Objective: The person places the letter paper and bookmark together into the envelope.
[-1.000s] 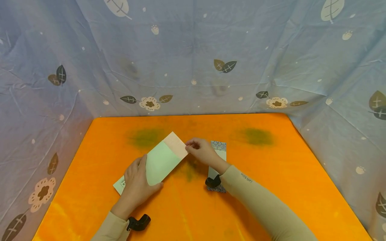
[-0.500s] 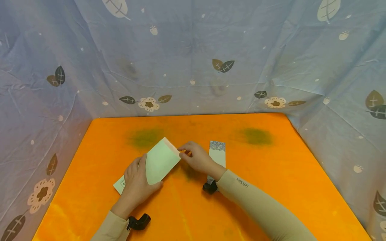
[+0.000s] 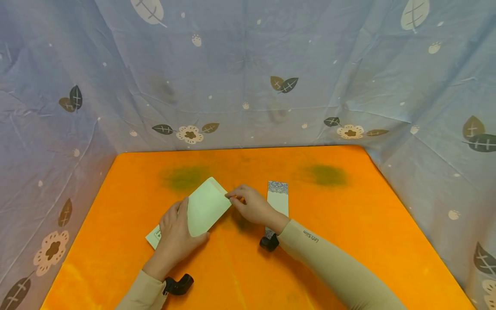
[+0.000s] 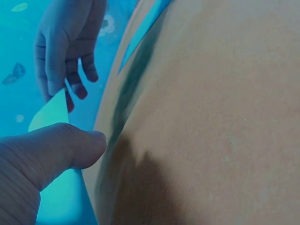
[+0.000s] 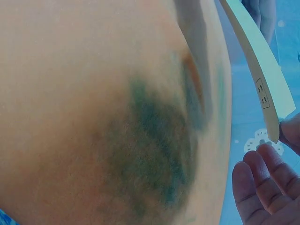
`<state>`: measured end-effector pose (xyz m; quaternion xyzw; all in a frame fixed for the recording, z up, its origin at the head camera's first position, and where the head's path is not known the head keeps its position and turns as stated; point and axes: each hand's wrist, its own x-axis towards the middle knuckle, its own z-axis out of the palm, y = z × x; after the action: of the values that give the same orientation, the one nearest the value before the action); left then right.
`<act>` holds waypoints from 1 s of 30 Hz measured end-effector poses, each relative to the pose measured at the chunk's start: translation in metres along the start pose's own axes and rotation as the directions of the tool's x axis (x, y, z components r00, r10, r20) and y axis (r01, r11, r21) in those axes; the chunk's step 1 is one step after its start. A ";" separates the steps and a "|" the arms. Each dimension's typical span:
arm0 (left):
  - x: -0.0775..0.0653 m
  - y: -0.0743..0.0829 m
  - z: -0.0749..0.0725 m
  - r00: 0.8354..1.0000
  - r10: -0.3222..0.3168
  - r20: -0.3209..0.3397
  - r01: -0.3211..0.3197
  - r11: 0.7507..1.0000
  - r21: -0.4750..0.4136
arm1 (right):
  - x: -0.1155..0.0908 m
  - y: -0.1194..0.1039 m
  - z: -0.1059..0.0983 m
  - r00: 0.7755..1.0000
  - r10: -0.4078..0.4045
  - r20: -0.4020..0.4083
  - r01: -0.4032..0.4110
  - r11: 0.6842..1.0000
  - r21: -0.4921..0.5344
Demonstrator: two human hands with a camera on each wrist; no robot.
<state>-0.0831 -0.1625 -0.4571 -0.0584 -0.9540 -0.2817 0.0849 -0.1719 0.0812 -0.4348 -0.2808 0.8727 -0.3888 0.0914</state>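
A pale green envelope [image 3: 207,204] is held at a slant, left of the table's middle. A narrow peach strip shows near its far end, and a small printed box at its near left corner. Across its near part my left hand [image 3: 176,232] grips it, with the thumb by the right edge and fingers by the left. In the left wrist view the left thumb [image 4: 61,150] lies over the envelope [image 4: 58,197]. My right hand [image 3: 252,204] pinches the far right corner. The right wrist view shows the envelope [image 5: 262,70] bowed, its tip at the right fingers [image 5: 267,183].
A pale paper strip [image 3: 277,200] with blue patterned ends lies to the right, partly under the right wrist. Black wrist cameras [image 3: 179,285] sit on both sleeves. The orange table [image 3: 348,241] is bordered by blue printed curtains [image 3: 248,64].
The right hand has moved left and slightly down with the envelope's far end. The peach area there has shrunk to a narrow strip. The left hand keeps its hold in place.
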 end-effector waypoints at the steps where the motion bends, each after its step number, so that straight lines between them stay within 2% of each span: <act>1: 0.000 0.000 0.000 1.000 0.002 -0.002 -0.002 1.000 0.000 | 0.000 0.000 0.000 1.000 -0.002 0.000 0.002 1.000 0.000; 8: 0.000 0.000 0.000 1.000 -0.006 0.005 0.006 1.000 -0.002 | -0.003 0.001 -0.002 1.000 0.004 0.015 -0.004 1.000 0.024; 15: -0.002 -0.001 0.000 1.000 -0.022 0.021 0.022 1.000 -0.010 | -0.009 0.009 -0.009 0.998 0.065 0.028 -0.066 0.996 0.053; 22: -0.005 -0.003 0.001 0.999 -0.027 0.023 0.028 1.000 -0.011 | -0.017 0.029 -0.021 0.994 0.110 0.014 -0.110 0.992 0.061; 30: -0.006 -0.005 0.001 1.000 -0.024 -0.004 0.024 1.000 -0.011 | -0.024 0.061 -0.038 0.986 0.161 -0.051 -0.160 0.987 0.012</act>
<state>-0.0784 -0.1666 -0.4621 -0.0470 -0.9528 -0.2881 0.0832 -0.1919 0.1509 -0.4549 -0.1993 0.8930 -0.3907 0.1010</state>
